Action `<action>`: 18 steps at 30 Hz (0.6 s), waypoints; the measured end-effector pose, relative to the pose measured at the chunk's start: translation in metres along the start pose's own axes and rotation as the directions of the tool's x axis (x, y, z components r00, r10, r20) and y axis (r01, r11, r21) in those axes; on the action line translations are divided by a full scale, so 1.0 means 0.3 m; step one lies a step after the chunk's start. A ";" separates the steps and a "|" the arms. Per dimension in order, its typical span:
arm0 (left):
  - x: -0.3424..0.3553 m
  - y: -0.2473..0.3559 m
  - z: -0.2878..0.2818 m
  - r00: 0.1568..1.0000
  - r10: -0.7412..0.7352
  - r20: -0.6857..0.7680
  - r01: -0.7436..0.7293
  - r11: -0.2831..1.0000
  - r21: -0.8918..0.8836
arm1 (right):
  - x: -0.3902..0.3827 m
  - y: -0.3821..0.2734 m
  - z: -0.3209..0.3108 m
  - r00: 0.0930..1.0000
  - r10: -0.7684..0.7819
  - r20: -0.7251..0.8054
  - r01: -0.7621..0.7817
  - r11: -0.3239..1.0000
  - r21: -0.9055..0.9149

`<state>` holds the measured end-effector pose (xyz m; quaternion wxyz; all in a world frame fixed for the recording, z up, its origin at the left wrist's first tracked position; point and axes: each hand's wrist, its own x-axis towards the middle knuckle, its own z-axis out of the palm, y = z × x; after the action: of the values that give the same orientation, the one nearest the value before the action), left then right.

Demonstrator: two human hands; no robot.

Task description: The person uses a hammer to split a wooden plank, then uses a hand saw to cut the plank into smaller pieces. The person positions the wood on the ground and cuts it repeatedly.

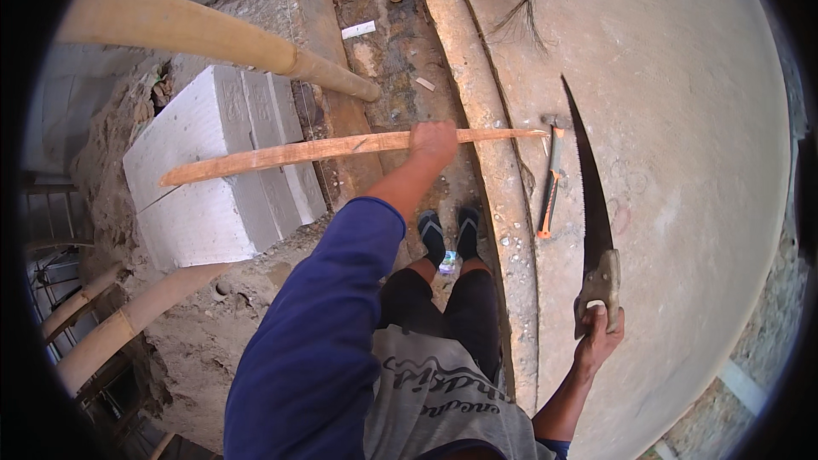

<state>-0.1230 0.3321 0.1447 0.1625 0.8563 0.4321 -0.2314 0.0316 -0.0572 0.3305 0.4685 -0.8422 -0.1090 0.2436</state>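
Observation:
My left hand [434, 141] is closed around a long strip of wood [315, 150], gripping it right of its middle. The strip runs crosswise, its left end over the white blocks [192, 153] and its right end over the concrete slab [673, 162]. In my right hand [601, 336] is a handsaw [592, 196], gripped by its worn handle, with the dark toothed blade pointing away from me. Between the strip's right end and the saw lies a hammer [551, 177] with an orange and black handle.
Bamboo poles [213, 34] slant across the far left, and more bamboo [128, 324] shows at the lower left. My feet [432, 234] stand in a narrow channel beside the slab's raised edge [486, 153]. Thin wires [524, 13] lie at the far side of the slab.

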 end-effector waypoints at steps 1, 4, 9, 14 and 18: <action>-0.004 0.002 0.005 0.999 -0.016 -0.042 0.016 1.000 -0.001 | -0.027 0.005 0.038 0.999 -0.029 0.019 0.030 0.999 -0.029; -0.006 0.023 0.022 0.996 -0.043 -0.081 0.049 0.996 0.077 | -0.062 -0.037 0.249 0.985 0.055 0.161 -0.061 0.998 0.032; -0.001 0.014 0.061 0.991 -0.065 -0.116 0.073 0.995 0.061 | -0.015 0.118 0.441 0.944 0.129 0.303 -0.183 0.971 0.155; -0.017 0.021 0.080 0.980 -0.068 -0.186 0.079 0.996 0.051 | -0.026 -0.021 0.381 0.912 0.189 0.365 -0.231 0.970 0.073; -0.011 0.022 0.077 0.968 -0.046 -0.246 0.063 0.996 0.062 | -0.072 -0.020 0.337 0.910 -0.072 0.407 0.110 0.991 -0.072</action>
<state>-0.1254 0.3151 0.1277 0.0721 0.8712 0.4639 -0.1433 -0.0384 0.0115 0.2976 0.4068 -0.7887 -0.2537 0.3848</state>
